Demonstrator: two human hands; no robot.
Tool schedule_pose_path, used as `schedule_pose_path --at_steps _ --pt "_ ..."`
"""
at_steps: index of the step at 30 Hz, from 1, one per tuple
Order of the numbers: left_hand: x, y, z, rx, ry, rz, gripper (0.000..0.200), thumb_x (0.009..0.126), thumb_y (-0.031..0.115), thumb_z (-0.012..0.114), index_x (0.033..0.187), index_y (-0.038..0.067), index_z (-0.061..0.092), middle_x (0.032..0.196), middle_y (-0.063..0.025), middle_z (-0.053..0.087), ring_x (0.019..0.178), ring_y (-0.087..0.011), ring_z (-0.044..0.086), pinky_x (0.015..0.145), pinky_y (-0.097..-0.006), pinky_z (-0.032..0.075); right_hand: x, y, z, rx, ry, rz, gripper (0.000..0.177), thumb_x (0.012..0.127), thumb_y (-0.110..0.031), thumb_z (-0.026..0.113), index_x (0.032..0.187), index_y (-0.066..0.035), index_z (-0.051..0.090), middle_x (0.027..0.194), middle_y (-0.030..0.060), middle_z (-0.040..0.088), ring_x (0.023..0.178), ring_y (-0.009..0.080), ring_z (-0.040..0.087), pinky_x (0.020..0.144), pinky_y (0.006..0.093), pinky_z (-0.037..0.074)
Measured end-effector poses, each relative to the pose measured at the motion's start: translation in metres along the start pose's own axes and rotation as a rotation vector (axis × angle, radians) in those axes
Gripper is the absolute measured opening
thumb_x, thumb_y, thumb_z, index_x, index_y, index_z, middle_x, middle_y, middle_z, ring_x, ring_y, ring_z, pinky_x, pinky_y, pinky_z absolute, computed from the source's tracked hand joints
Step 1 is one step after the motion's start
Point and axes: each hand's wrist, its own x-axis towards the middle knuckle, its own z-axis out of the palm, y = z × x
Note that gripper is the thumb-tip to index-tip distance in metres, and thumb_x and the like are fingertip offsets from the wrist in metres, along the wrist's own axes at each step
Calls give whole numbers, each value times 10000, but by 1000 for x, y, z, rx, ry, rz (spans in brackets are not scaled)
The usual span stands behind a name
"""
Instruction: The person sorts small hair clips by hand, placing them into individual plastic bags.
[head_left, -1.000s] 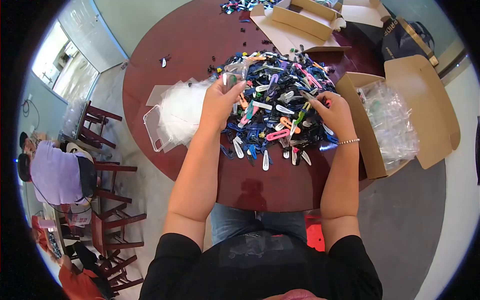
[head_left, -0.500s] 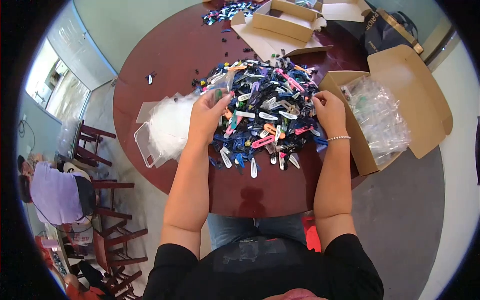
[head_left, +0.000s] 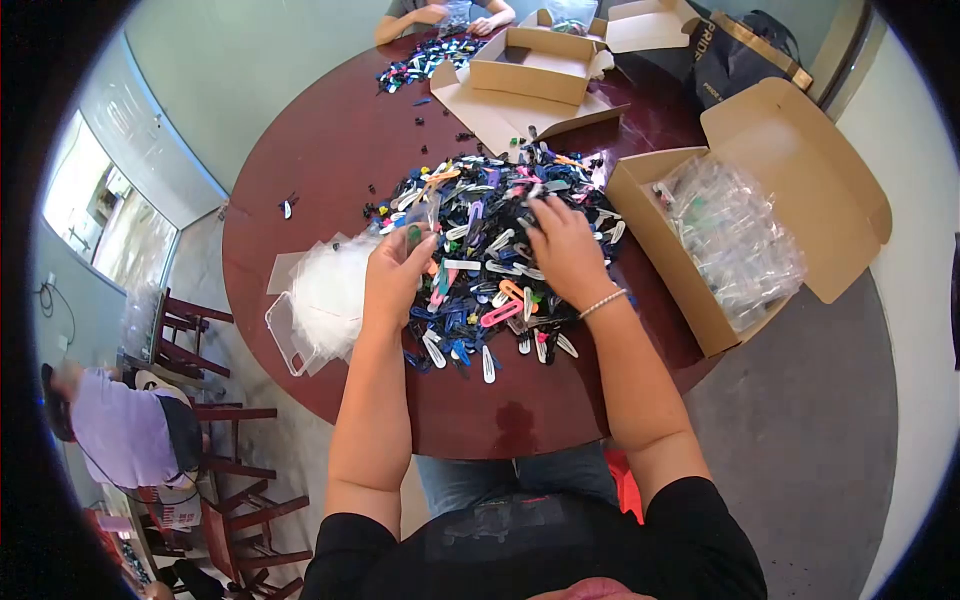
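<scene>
My left hand (head_left: pixel 392 278) pinches a small clear plastic bag (head_left: pixel 428 212) upright at the left side of the pile, with something green showing inside it. Over the middle of a big heap of snap hair clips (head_left: pixel 500 268), my right hand (head_left: pixel 570 252) has its fingers bent together and pointing left. A pale blurred shape is at those fingertips; whether it is held is hard to make out. The heap mixes black, white, blue, pink and orange clips. Left of my left hand lies a stack of clear bags (head_left: pixel 325 295).
An open cardboard box (head_left: pixel 660 270) of filled clear bags stands at the right. Another open carton (head_left: pixel 530 75) and a second clip pile (head_left: pixel 425 62) lie at the far side of the round table (head_left: pixel 285 160), where a person's hands (head_left: pixel 490 20) work.
My right hand has moved left from the heap's right edge to over its middle. My left hand still holds the bag. The view has shifted, bringing the person across the table into sight.
</scene>
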Motion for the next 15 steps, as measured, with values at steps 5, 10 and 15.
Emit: schedule_pose_path --at_steps 5,10,15 --pt "1 0 1 43 45 26 251 895 106 663 1112 -13 620 919 -8 645 765 -54 568 678 -206 457 -7 -26 5 -20 -96 -241 400 771 -58 654 1168 -55 605 1291 137 542 1130 343 520 993 399 441" --pt "1 0 1 61 64 19 266 895 113 665 1123 -15 615 935 -12 651 786 -60 576 705 -207 463 -14 -56 0 24 -171 -362 413 743 0 598 1153 -37 613 1284 130 559 1168 329 517 967 382 468" --pt "4 -6 -5 112 43 22 286 903 156 657 1143 7 614 992 -19 667 853 -69 597 721 -208 470 -12 -50 -7 94 -251 -332 385 762 6 585 1143 -44 619 1305 105 560 1183 313 533 961 373 477"
